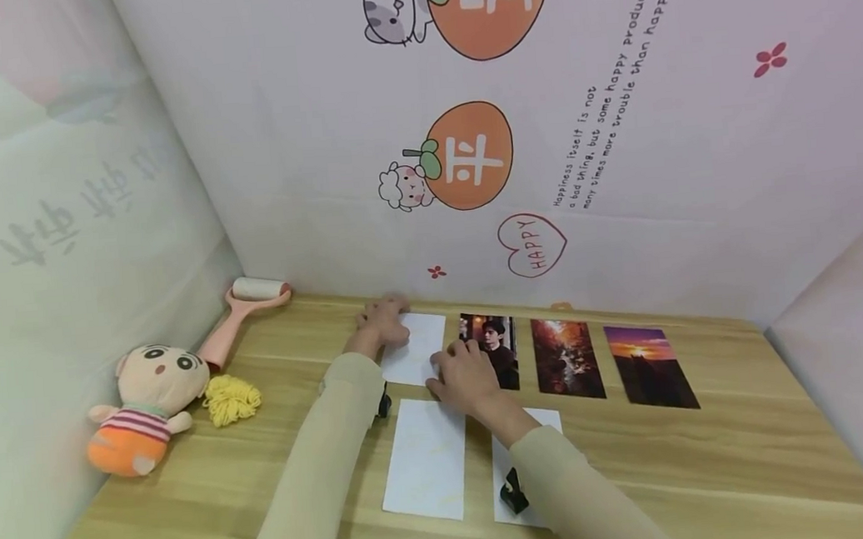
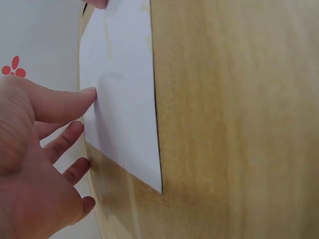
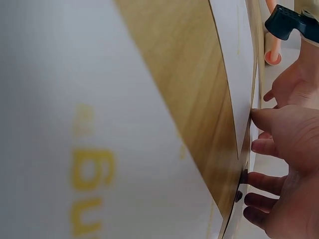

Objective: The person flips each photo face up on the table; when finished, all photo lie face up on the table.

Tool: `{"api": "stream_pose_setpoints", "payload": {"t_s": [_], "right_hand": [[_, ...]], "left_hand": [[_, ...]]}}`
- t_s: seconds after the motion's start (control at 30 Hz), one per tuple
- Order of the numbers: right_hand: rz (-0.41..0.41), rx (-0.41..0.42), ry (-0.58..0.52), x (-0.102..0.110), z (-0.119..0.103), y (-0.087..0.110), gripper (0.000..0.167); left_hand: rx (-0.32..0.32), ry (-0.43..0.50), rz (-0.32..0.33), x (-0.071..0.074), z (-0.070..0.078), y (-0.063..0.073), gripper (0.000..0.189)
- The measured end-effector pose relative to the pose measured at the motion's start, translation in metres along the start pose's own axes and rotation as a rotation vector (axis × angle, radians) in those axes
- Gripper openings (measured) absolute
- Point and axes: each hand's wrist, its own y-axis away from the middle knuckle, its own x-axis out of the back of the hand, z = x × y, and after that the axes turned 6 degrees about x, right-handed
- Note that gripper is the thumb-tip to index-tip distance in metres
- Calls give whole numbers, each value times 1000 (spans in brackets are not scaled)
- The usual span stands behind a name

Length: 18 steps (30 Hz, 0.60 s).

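My left hand point(image 1: 385, 321) is at the far left corner of a white-backed card point(image 1: 421, 354) lying on the table. In the left wrist view, its thumb touches the edge of the card point(image 2: 124, 99) and the other fingers are loosely bent beyond it. My right hand point(image 1: 471, 379) is at the card's right side, its thumb by the edge in the right wrist view. Its fingers reach over the left part of a portrait photo point(image 1: 504, 365), partly covering it. Nearer to me lie two more white-backed cards, one left point(image 1: 425, 462) and one right point(image 1: 503, 456), partly under my right forearm.
Right of the portrait lie a forest-stream photo point(image 1: 569, 360) and a sunset photo point(image 1: 649, 367). At the left are a plush doll point(image 1: 148, 406), a yellow yarn bundle point(image 1: 232, 399) and a pink-handled lint roller point(image 1: 234, 325). A printed white wall sheet point(image 1: 320, 185) rises behind the table.
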Motion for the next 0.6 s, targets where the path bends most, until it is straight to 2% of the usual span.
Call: {"api": "stream_pose_setpoints", "payload": {"t_s": [0.17, 0.4, 0.6], "right_hand": [[-10, -5, -8, 1, -2, 1, 43], [-25, -19, -6, 2, -4, 2, 43], [-18, -9, -7, 4, -2, 0, 41]], "left_hand": [[20, -35, -21, 1, -1, -3, 69], [28, -43, -32, 0, 1, 2, 67], [21, -62, 29, 2, 8, 6, 66]]}}
